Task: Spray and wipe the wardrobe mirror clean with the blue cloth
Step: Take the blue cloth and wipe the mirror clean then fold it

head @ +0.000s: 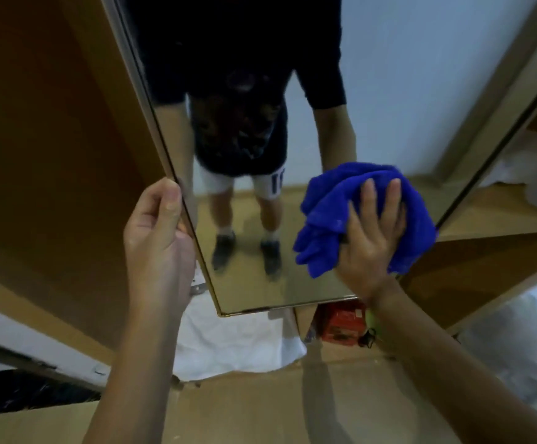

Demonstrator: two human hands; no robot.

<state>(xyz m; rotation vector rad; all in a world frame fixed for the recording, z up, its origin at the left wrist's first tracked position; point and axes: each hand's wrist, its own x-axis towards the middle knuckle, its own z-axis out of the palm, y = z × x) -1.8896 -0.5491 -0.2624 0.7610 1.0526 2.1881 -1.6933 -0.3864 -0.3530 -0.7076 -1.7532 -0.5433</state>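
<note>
The wardrobe mirror [248, 277] is a tall gold-framed pane on an open wooden door, and it reflects a person in a dark shirt and white shorts. My left hand [156, 233] grips the mirror door's left edge, thumb on the frame. My right hand [373, 238] presses a bunched blue cloth [328, 219] flat against the lower right part of the glass, fingers spread over it. No spray bottle is in sight.
Below the mirror, inside the wardrobe, lie a white fabric bundle [228, 341] and a red box [344, 322]. Wooden shelves [491, 216] with white plastic-wrapped items stand at the right. A brown door panel [52, 155] fills the left.
</note>
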